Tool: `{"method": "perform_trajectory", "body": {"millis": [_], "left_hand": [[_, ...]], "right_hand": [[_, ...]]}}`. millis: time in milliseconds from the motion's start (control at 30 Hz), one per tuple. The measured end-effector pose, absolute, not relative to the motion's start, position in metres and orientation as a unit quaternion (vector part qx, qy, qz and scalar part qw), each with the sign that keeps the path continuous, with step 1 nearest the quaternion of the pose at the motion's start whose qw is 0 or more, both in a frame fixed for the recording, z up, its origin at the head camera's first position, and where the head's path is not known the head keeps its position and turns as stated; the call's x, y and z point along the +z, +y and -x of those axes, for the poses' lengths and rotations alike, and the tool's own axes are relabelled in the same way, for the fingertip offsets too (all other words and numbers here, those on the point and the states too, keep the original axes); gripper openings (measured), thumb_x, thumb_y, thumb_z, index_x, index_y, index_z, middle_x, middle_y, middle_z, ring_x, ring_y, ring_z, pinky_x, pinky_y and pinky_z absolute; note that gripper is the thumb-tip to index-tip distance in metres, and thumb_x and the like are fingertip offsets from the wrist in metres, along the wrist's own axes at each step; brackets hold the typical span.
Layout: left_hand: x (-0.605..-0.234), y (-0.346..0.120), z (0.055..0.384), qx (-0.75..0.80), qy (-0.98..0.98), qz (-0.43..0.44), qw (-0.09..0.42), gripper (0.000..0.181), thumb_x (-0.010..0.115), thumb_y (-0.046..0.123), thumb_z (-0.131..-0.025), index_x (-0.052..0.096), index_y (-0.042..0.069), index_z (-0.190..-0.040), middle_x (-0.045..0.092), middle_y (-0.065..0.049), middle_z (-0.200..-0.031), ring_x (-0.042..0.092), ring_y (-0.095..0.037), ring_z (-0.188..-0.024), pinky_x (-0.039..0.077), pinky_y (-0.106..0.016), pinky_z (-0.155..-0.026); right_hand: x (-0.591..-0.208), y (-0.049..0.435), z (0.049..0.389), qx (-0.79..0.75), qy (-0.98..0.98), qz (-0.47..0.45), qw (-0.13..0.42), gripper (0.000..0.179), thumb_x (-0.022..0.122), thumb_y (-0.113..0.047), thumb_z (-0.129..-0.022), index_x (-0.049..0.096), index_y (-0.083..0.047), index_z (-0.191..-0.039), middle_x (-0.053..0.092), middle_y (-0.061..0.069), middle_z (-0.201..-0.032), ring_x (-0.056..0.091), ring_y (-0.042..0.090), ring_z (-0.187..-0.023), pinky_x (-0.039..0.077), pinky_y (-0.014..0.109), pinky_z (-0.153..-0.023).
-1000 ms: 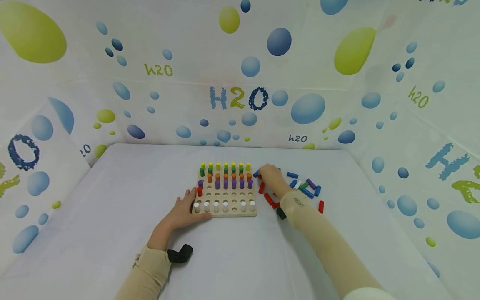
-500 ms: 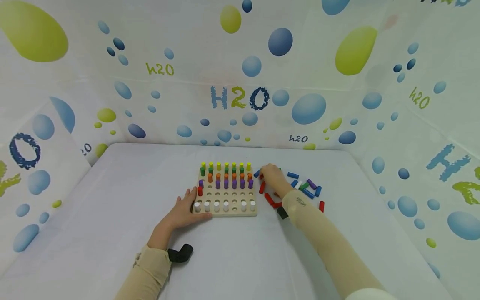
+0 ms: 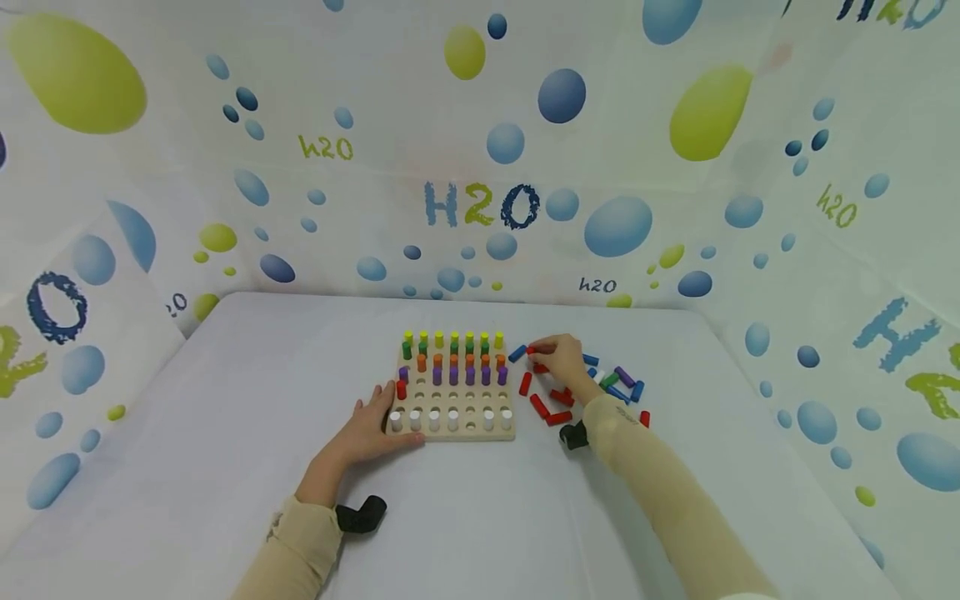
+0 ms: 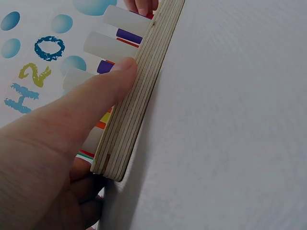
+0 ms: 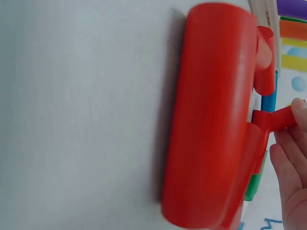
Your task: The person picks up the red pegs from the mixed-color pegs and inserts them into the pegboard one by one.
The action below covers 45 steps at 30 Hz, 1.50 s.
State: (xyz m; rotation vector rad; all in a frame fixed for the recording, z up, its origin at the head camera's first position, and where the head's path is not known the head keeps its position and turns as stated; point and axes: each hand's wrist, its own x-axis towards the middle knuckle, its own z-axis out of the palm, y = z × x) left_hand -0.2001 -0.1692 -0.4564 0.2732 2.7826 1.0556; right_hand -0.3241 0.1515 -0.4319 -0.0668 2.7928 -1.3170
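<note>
A wooden pegboard (image 3: 450, 435) stands in the middle of the head view, with rows of yellow, green, orange, purple and white pegs and one red peg (image 3: 402, 390) upright at its left. My left hand (image 3: 367, 433) rests around its near left corner, thumb along the front edge and fingers spread at the left side. In the left wrist view the thumb (image 4: 120, 76) lies straight against the layered edge. Right of the board, my right hand (image 3: 562, 358) pinches a red peg (image 5: 284, 118) between thumb and fingertips, over the loose pegs.
Several loose red pegs (image 3: 539, 407) lie beside the board's right side. Blue pegs (image 3: 637, 392), a purple peg (image 3: 624, 376) and a green peg (image 3: 611, 380) are scattered farther right on the white table (image 3: 285, 367). A patterned backdrop (image 3: 375, 217) rises behind it.
My right hand has drawn slightly back to the right, and a red peg now shows between its fingertips. The left hand stays at the board's corner. The head view has shifted slightly.
</note>
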Motion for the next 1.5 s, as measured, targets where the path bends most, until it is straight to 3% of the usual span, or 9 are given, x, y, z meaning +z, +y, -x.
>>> {"method": "perform_trajectory", "body": {"millis": [400,700,1500], "left_hand": [[-0.458,-0.166,0.197,0.352,0.929,-0.084,0.078,0.110,0.069,0.054,-0.072,0.011,-0.005,-0.144,0.014,-0.024,-0.148,0.006,-0.037,-0.137,0.000,-0.051,-0.109],[-0.461,-0.167,0.198,0.349,0.930,-0.087,0.076,0.110,0.068,0.056,-0.072,0.011,-0.004,-0.144,0.015,-0.023,-0.148,0.006,-0.036,-0.137,0.000,-0.051,-0.110],[-0.454,-0.169,0.198,0.341,0.932,-0.089,0.079,0.109,0.068,0.054,-0.073,0.009,-0.005,-0.144,0.013,-0.025,-0.148,0.004,-0.037,-0.137,-0.001,-0.052,-0.109]], "right_hand": [[-0.440,0.160,0.320,-0.519,0.853,-0.050,0.033,0.030,0.067,-0.018,-0.084,0.066,-0.009,-0.112,0.063,0.011,-0.111,0.056,0.025,-0.105,0.045,0.037,-0.093],[-0.433,0.160,0.318,-0.520,0.853,-0.045,0.013,0.030,0.069,-0.017,-0.083,0.066,-0.006,-0.111,0.065,0.013,-0.108,0.059,0.025,-0.102,0.045,0.038,-0.092],[-0.412,0.137,0.312,-0.558,0.829,-0.013,0.038,0.033,0.071,-0.023,-0.081,0.066,-0.009,-0.111,0.065,0.010,-0.110,0.059,0.023,-0.103,0.048,0.034,-0.088]]}}
